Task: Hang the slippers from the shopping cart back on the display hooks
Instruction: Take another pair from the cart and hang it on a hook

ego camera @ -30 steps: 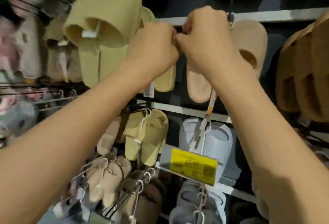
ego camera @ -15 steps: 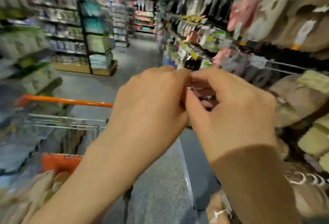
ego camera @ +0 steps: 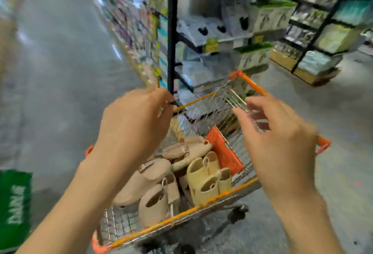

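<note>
A wire shopping cart (ego camera: 203, 205) with orange trim stands on the floor below my hands. Several slippers lie in its basket: a pale yellow pair (ego camera: 207, 179) near the orange seat flap, beige pairs (ego camera: 155, 195) toward the near side, and a tan pair (ego camera: 187, 148) further in. My left hand (ego camera: 133, 124) hovers above the cart's left part, fingers loosely curled, nothing visible in it. My right hand (ego camera: 282, 142) hovers over the cart's right side with fingers spread and slightly bent, holding nothing. The display hooks are out of view.
A black shelf upright (ego camera: 171, 31) with packaged goods stands just beyond the cart. More stocked shelves (ego camera: 323, 27) are at the right. A green sign or bag (ego camera: 14, 203) sits at the lower left. Grey aisle floor (ego camera: 60, 72) stretches to the left.
My view has swung from the slipper display round to the cart. My hands were pressed together at a hook; now they are apart and lowered over the cart.
</note>
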### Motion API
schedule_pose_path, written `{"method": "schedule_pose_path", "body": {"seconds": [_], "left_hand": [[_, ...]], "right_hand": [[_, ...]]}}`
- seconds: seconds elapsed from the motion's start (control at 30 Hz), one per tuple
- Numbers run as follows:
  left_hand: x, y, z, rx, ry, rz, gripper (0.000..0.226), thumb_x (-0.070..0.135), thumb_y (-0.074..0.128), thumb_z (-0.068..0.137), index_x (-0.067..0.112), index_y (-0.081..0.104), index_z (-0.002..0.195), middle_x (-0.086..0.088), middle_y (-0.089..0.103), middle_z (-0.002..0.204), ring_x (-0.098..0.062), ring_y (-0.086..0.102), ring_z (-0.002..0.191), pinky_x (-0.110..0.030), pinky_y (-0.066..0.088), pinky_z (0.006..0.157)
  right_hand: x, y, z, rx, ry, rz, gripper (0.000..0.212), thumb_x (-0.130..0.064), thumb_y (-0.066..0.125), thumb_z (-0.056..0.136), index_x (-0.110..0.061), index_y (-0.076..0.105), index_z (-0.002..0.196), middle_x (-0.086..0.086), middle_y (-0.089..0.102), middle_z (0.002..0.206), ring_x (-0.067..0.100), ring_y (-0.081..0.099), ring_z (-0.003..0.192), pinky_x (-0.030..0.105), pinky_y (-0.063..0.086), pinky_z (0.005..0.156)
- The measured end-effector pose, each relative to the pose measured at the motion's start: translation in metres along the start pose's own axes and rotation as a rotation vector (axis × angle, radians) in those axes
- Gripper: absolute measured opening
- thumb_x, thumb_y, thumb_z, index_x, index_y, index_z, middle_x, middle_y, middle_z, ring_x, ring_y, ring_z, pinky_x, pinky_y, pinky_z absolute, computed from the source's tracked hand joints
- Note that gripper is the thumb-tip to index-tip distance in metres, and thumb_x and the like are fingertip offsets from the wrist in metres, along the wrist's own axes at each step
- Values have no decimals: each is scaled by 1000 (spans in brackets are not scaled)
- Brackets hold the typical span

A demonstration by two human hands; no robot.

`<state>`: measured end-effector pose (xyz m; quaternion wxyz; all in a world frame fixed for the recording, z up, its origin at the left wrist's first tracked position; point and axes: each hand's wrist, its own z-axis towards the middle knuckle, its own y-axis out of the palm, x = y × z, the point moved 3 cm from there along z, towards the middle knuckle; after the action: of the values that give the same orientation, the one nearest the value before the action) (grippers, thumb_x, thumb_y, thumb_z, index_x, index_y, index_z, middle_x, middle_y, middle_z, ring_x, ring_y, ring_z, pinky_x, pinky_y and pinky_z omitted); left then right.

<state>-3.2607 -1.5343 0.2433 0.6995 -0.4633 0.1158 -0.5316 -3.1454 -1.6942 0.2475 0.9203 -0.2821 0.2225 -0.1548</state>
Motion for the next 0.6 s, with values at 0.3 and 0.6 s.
{"method": "schedule_pose_path", "body": {"seconds": [0.3,0.6], "left_hand": [[-110,89,-46,-219,-430,108,17,16,61,83,16,69,97,-8,72,90,-34,66,85,-38,49,62],[-204,188,-113,-486,-694,121,36,10,55,82,7,57,119,-16,56,121,-36,55,105,-42,47,76]], "right_hand": [[38,144,-30,-306,28,17,25,-21,63,79,-6,67,98,11,69,88,31,66,66,32,51,55],[14,282,-108,-590,77,208,28,-21,52,88,-6,63,108,9,68,102,27,67,85,29,51,66]]}}
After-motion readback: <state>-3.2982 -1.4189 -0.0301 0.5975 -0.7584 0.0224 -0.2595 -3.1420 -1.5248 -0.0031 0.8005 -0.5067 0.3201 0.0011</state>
